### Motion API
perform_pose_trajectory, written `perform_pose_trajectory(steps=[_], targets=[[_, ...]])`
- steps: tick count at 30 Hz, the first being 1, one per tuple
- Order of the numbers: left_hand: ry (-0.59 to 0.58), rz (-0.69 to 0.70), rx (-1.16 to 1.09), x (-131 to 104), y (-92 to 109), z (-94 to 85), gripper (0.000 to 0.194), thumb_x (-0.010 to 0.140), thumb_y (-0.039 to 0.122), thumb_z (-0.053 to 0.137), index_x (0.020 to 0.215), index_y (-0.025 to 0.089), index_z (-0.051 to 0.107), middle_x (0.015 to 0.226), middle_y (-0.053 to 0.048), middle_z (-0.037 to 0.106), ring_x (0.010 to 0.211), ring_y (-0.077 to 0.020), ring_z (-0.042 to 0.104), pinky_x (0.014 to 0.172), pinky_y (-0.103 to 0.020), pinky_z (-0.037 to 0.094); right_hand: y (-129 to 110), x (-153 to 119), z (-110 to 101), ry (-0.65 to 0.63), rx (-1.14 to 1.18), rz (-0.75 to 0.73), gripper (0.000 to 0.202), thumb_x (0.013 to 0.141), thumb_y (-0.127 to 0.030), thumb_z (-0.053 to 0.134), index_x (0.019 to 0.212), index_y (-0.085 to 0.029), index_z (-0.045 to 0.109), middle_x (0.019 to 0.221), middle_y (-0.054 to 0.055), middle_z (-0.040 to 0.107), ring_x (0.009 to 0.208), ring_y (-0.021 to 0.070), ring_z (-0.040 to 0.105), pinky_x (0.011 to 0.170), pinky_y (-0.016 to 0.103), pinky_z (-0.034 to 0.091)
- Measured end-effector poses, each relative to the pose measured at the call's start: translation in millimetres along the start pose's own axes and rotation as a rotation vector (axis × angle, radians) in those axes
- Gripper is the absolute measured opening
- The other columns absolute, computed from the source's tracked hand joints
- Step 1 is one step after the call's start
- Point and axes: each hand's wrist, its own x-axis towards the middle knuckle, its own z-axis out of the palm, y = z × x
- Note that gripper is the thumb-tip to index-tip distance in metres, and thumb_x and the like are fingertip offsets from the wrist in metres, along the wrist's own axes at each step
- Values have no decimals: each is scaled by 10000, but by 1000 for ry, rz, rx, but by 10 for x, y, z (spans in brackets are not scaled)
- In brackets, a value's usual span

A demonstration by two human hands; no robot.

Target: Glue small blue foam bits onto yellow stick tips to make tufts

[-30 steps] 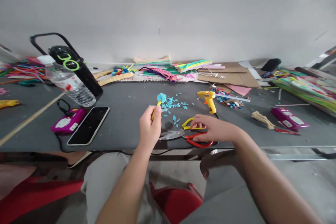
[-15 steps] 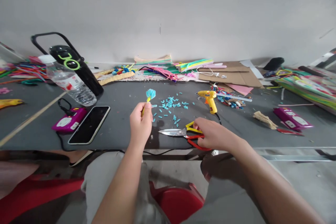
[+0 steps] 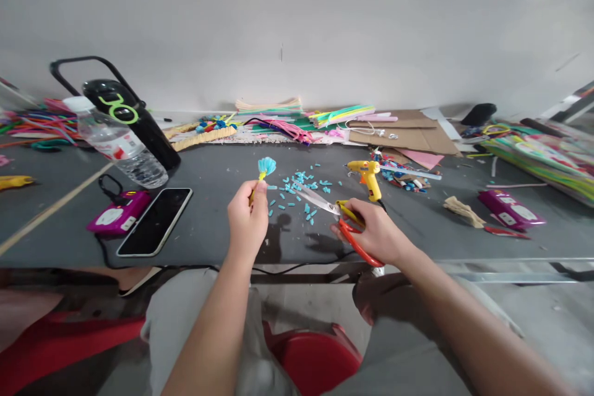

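Between thumb and fingers, my left hand (image 3: 247, 213) pinches the yellow stem of a small blue pipe-cleaner flower (image 3: 266, 166), which points up and away from me. My right hand (image 3: 374, 232) is closed around the red and yellow handles of a pair of scissors (image 3: 320, 198). Their blades are raised above the table and point left and away, toward the flower but apart from it. Below and behind the blades lie many short blue clippings (image 3: 297, 184), scattered over the dark grey table (image 3: 223, 198).
A yellow glue gun (image 3: 366, 176) lies beyond my right hand. On the left are a phone (image 3: 155, 223), a purple power block (image 3: 119, 213), a water bottle (image 3: 123, 148) and a black flask (image 3: 134, 120). Pipe-cleaner bundles (image 3: 341, 114) and cardboard (image 3: 408, 133) line the back.
My right hand has lifted the scissors from the table. The blades have swung upward and away, now over the blue clippings. My left hand with the flower has hardly moved.
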Motion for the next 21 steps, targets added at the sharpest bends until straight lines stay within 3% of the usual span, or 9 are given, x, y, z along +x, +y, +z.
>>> perform_pose_trajectory(steps=[6,21], targets=[[-31,26,33,-28,-4,38,307,974,433,508,850,177,622,580,29,485,524,-103,440,522,-220,348,1,52,121,20,-49,53,378,787,-467,675,667,-213,422,599,-49,464,585,111,308,527,253,253],[-44,64,66,-55,26,41,310,982,412,505,794,183,597,577,26,476,536,-110,427,544,-234,346,-75,77,158,15,-85,104,369,787,-491,659,647,-214,460,595,-37,492,584,122,323,536,257,251]])
